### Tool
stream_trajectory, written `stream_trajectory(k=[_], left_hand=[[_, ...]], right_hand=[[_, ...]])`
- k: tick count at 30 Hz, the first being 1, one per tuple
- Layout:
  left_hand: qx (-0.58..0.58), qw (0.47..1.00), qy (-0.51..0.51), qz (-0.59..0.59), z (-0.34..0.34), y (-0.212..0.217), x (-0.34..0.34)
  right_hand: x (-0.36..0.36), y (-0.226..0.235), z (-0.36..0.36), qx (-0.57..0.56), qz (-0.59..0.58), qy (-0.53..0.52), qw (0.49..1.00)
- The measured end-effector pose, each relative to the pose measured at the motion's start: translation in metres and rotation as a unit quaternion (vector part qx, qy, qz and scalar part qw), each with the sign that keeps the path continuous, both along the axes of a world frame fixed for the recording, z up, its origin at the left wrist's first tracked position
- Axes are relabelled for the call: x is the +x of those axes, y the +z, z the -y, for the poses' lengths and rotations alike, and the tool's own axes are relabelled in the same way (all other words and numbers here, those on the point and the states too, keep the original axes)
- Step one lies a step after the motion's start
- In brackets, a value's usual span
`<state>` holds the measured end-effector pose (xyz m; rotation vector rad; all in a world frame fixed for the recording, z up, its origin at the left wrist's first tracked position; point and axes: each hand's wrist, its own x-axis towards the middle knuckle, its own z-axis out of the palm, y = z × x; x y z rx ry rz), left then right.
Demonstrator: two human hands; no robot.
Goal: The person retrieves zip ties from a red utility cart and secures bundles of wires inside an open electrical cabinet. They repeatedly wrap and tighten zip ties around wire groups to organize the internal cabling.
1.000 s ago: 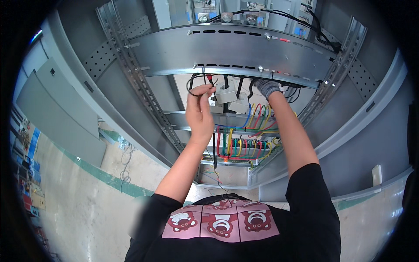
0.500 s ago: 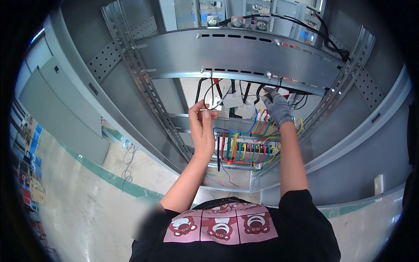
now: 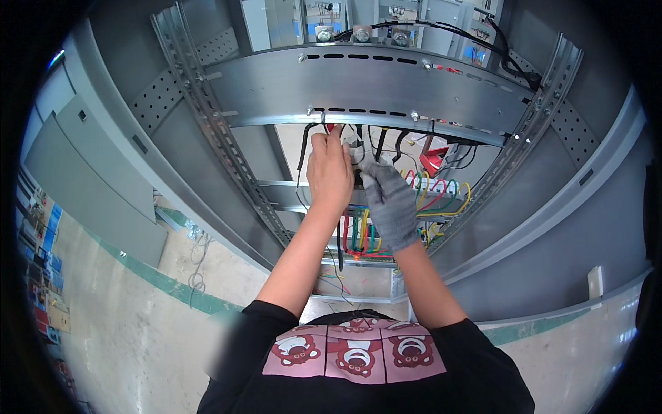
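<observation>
My bare left hand (image 3: 331, 171) is raised beneath the metal crossbeam (image 3: 372, 83), back toward me. Its fingers are closed beside the black cables, and what lies between them is hidden. Close on its right, my right hand (image 3: 394, 207), in a grey glove, has its fingers bent together near a thin black loop (image 3: 360, 153); I cannot make out what they grip. A black cable (image 3: 304, 146) hangs left of the hands, and another black cable (image 3: 399, 146) curves down to their right. A thin black wire (image 3: 341, 279) trails below my left forearm.
Red, green and yellow wires (image 3: 441, 196) arch over the terminal rows lower in the cabinet. A slotted upright rail (image 3: 207, 114) stands left, another (image 3: 545, 103) right. A red object (image 3: 433, 160) lies behind the opening. Bolts project from the crossbeam.
My right hand has moved left and down from the right-hand cables to beside my left hand. My left hand has risen and turned its back toward me. The view has shifted slightly.
</observation>
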<state>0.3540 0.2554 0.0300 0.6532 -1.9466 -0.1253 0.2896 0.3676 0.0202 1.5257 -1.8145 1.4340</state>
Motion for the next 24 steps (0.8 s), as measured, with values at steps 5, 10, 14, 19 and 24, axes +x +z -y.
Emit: stream_trajectory(k=[5,10,14,19,24], left_hand=[[0.126,0.984,-0.12,0.024,-0.002,0.0,0.019],[0.213,0.943,-0.235,-0.105,0.002,-0.032,0.03],[0.218,0.945,-0.19,-0.155,-0.001,-0.032,0.045],[0.209,0.93,-0.209,-0.218,0.002,-0.037,0.057],[0.275,0.924,-0.203,-0.171,-0.005,-0.047,0.074]], right_hand=[[-0.009,0.027,0.049,0.093,0.173,0.016,0.98],[-0.018,0.023,0.094,0.146,0.168,-0.044,0.974],[-0.014,0.01,0.104,-0.043,0.151,-0.034,0.987],[-0.01,0.004,0.12,-0.034,0.282,-0.009,0.959],[-0.005,0.013,0.111,-0.048,0.446,0.113,0.887]])
